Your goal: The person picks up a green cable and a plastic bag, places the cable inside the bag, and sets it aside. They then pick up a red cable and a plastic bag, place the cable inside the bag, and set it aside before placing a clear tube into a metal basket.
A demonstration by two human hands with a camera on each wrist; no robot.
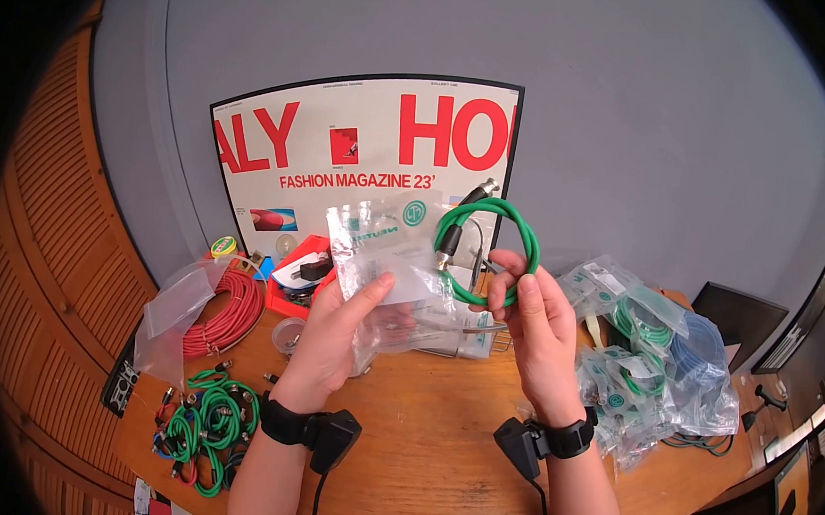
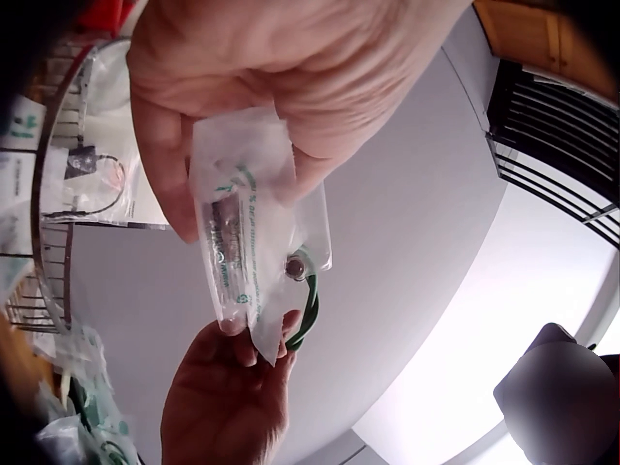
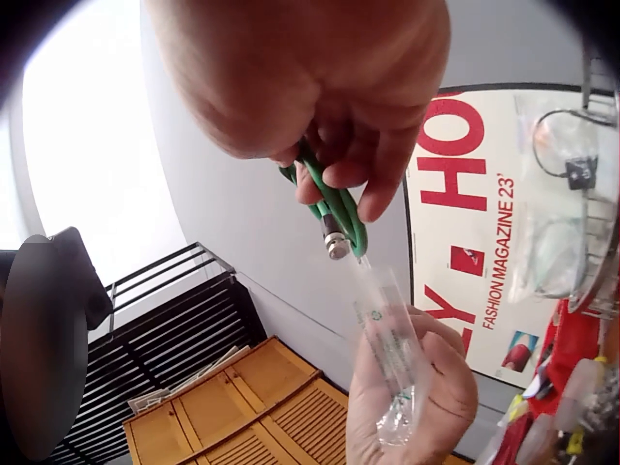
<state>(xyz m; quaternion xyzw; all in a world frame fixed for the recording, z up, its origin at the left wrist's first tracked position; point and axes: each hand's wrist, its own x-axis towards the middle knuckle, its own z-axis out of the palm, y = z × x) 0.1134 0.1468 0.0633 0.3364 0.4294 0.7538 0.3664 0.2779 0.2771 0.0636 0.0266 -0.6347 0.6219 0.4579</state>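
A person's hands hold a green cable (image 1: pixel 531 241) and a clear plastic bag (image 1: pixel 368 241) up above a wooden table (image 1: pixel 419 456). The cable, just toward 2 o'clock from the middle of the head view, is wound into a small, neat ring of several smooth, glossy turns. Both its ends wear black sleeves with silver metal tips: the upper connector (image 1: pixel 479 194) points toward 1 o'clock, the lower connector (image 1: pixel 448 247) toward 7 o'clock.

The right hand (image 1: pixel 547 337) pinches the ring at its 5 o'clock side between thumb and curled fingers. The left hand (image 1: pixel 334 340), at the cable's 8 o'clock, pinches the bag, thumb on its near face. The bag is thin, crinkled and shiny, with green print and a pale patch.

The left fingers are mostly hidden behind the bag in the head view, and the print, reversed there, is hard to read. The right fingers cover part of the ring. In the left wrist view the bag hides most of the cable; in the right wrist view only one connector shows. Whether bag and cable touch cannot be told.
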